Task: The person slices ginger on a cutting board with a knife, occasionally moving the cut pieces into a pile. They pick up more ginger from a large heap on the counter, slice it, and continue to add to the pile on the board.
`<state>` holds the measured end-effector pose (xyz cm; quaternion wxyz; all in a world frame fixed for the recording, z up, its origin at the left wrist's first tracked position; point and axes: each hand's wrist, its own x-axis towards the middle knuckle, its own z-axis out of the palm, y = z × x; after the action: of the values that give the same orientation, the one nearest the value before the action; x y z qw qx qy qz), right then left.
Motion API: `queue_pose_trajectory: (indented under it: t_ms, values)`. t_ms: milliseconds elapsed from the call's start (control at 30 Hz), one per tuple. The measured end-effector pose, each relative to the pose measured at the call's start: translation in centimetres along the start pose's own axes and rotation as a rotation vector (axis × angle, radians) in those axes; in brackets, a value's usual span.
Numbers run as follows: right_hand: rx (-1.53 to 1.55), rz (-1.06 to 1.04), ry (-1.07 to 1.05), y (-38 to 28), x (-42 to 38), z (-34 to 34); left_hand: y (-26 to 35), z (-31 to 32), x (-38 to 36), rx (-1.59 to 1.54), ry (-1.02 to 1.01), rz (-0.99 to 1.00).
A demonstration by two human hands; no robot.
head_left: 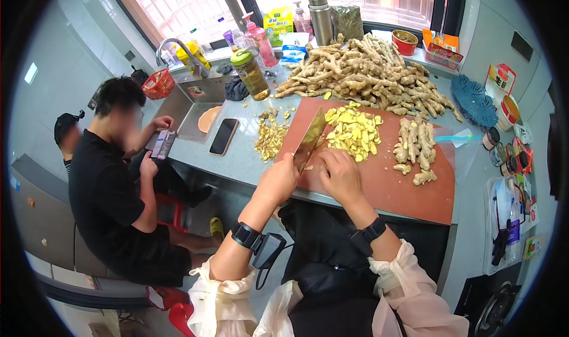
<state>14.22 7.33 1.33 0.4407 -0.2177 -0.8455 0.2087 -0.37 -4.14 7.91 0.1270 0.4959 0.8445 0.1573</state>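
Observation:
My left hand (283, 176) is closed round the handle of a cleaver (312, 137), whose broad blade stands on edge over the reddish-brown cutting board (385, 192). Close to the blade's right side, my right hand (342, 174) rests on the board with its fingers curled down; whatever lies under them is hidden. Just beyond it is a pile of yellow ginger slices (355, 130). Several whole ginger roots (415, 141) lie on the board's right part. Left of the board, ginger scraps (271, 138) are scattered on the counter.
A large heap of ginger (367, 70) fills the counter behind the board. A phone (224, 137), a lidded jar (250, 76) and a sink (192, 109) are to the left. A seated person (112, 171) holds a phone there. Jars (498, 153) line the right side.

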Motion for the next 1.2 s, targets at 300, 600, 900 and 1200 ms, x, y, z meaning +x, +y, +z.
queue_pose_trajectory:
  t_ms: [300,600,900,1200]
  values:
    - [-0.014,-0.015,-0.013,0.1,0.0,0.1,1.5,0.7,1.4,0.009,0.053,0.033]
    - [0.002,0.020,-0.029,0.3,-0.1,-0.3,1.6,0.2,0.7,0.044,-0.013,0.001]
    - [0.040,0.038,-0.003,0.4,-0.1,-0.2,2.1,0.5,2.3,0.045,0.000,0.003]
    - [0.095,0.061,0.023,0.5,-0.1,-0.6,2.5,0.5,2.5,0.073,-0.012,-0.012]
